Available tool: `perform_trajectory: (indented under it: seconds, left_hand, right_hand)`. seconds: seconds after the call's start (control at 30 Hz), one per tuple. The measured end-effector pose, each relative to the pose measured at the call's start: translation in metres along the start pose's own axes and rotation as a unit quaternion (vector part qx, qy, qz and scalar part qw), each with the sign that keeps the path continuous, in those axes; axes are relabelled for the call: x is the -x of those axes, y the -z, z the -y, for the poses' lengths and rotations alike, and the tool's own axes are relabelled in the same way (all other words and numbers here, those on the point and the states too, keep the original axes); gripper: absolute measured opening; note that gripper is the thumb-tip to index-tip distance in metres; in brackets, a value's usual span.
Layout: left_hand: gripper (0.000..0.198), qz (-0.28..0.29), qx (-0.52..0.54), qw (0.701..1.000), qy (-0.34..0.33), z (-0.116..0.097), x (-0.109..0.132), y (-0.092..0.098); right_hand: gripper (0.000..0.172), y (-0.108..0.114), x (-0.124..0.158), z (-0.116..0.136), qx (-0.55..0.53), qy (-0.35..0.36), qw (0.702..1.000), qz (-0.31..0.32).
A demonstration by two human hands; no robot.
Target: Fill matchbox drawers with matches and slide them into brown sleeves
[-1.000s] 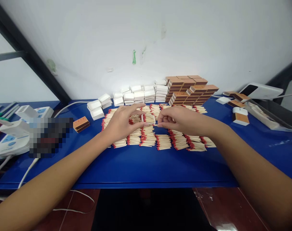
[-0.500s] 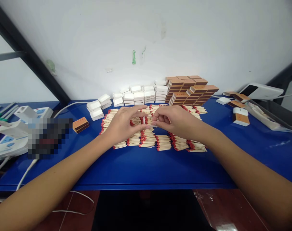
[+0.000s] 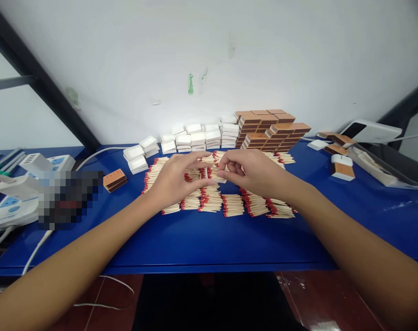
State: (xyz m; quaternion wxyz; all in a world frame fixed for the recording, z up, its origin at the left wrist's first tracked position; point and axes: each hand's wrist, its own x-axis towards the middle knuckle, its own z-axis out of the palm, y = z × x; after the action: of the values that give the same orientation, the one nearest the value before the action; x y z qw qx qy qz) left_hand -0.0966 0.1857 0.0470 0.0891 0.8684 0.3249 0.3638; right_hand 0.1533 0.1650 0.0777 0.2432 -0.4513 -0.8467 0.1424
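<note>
My left hand (image 3: 177,177) reaches in from the left, its thumb and fingers curved around a small white matchbox tray (image 3: 222,180). Only parts of the tray show between the hands, and some red match heads appear by its left end. Close at its right end is my right hand (image 3: 245,171), thumb and index finger pressed together and the other fingers curled. Whatever lies between those fingertips is hidden. Beneath and around both hands, red-tipped matches (image 3: 233,205) lie in several rows of bundles on the blue table (image 3: 209,243).
White matchbox trays (image 3: 198,139) stand stacked along the wall, beside a pile of brown matchboxes (image 3: 260,126). Another brown matchbox stack (image 3: 115,179) sits at left, near a power strip (image 3: 14,207). At right lie loose matchboxes (image 3: 343,171) and a white device (image 3: 374,128).
Both hands hold nearly the same place around the tray. The fingers of my right hand have shifted slightly, and a little more of the tray's right end shows. The view has moved slightly.
</note>
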Motion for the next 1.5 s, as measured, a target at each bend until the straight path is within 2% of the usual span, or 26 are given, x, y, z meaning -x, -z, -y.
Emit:
perform_trajectory:
  seconds: [0.27,0.7,0.83,1.03,1.2,1.27,1.33,1.37,1.43,1.5]
  left_hand:
    - [0.059,-0.014,0.016,1.000,-0.012,-0.002,-0.001,0.001]
    - [0.061,0.012,0.070,0.997,0.014,-0.007,-0.001,0.000]
    - [0.061,0.015,0.068,0.997,0.023,-0.005,0.001,0.000]
    - [0.056,0.002,0.055,0.998,0.027,0.001,0.001,0.001]
    - [0.056,0.008,0.042,0.999,0.010,0.004,0.002,0.001]
    - [0.056,0.011,0.032,0.999,0.013,0.004,0.002,0.002]
    - [0.057,0.014,0.028,0.999,0.016,0.004,0.002,0.003]
    - [0.059,0.014,0.027,0.999,0.018,0.004,0.002,0.003]
    - [0.061,0.013,0.024,0.999,0.026,0.004,0.003,0.003]
    - [0.061,0.016,0.021,0.999,0.032,0.004,0.002,0.003]
  right_hand:
    - [0.019,-0.001,-0.003,-0.005,-0.001,0.001,0.999,-0.047]
    - [0.021,-0.006,0.000,-0.001,-0.020,0.024,0.999,-0.030]
    - [0.020,-0.005,-0.001,-0.002,-0.017,0.023,0.999,-0.031]
    - [0.028,-0.005,-0.001,-0.005,-0.005,0.013,0.999,-0.031]
    - [0.024,-0.001,-0.003,-0.005,-0.004,0.011,0.999,-0.039]
    - [0.022,0.011,-0.005,-0.012,0.005,-0.016,0.997,-0.071]
    - [0.021,0.028,-0.007,-0.027,0.012,-0.067,0.986,-0.151]
    - [0.020,0.038,-0.007,-0.037,0.024,-0.101,0.972,-0.210]
    - [0.018,0.055,-0.005,-0.062,0.081,-0.171,0.924,-0.333]
    - [0.020,0.067,-0.002,-0.087,0.145,-0.230,0.887,-0.372]
